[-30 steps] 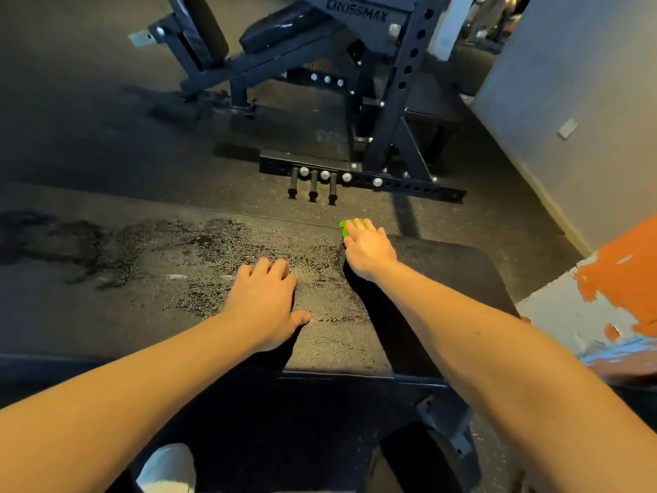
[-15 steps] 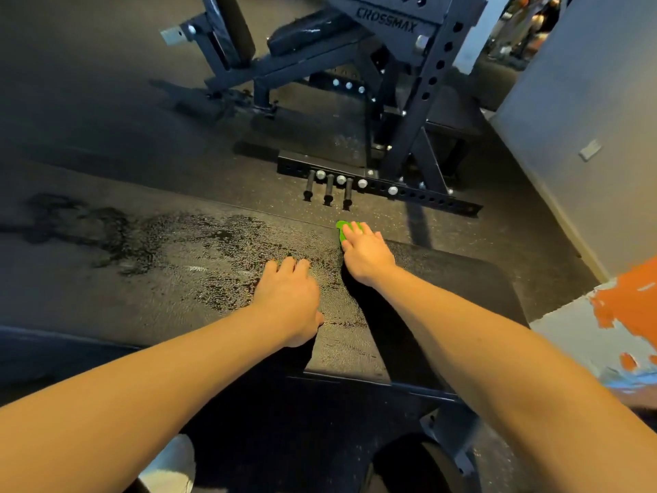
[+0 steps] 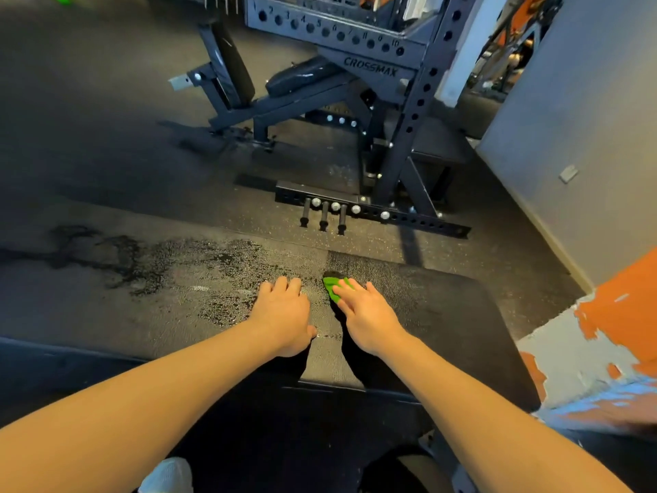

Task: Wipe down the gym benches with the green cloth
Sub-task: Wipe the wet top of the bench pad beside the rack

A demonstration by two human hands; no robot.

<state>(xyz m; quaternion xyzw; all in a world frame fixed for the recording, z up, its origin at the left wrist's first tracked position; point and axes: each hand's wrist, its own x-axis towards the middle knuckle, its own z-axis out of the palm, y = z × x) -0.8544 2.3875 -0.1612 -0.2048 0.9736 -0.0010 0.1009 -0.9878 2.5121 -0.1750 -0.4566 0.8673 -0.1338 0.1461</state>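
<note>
Green cloth (image 3: 332,289) under right hand (image 3: 368,316); rack (image 3: 371,67) beyond reads CROSSMAX.

Bare left hand (image 3: 284,322), bare right hand (image 3: 368,323), white shoe (image 3: 166,475).

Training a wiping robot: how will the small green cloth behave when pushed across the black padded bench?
Probably floppy: the small green cloth lies crumpled under the flat fingers of the right hand. Likely light, being small. It may slide easily; the black padded bench looks wet.

Both bare arms reach toward 12 o'clock. The left hand (image 3: 284,316) lies palm down; the right hand (image 3: 368,320), at its 3 o'clock, spreads straight fingers (image 3: 346,291).
</note>
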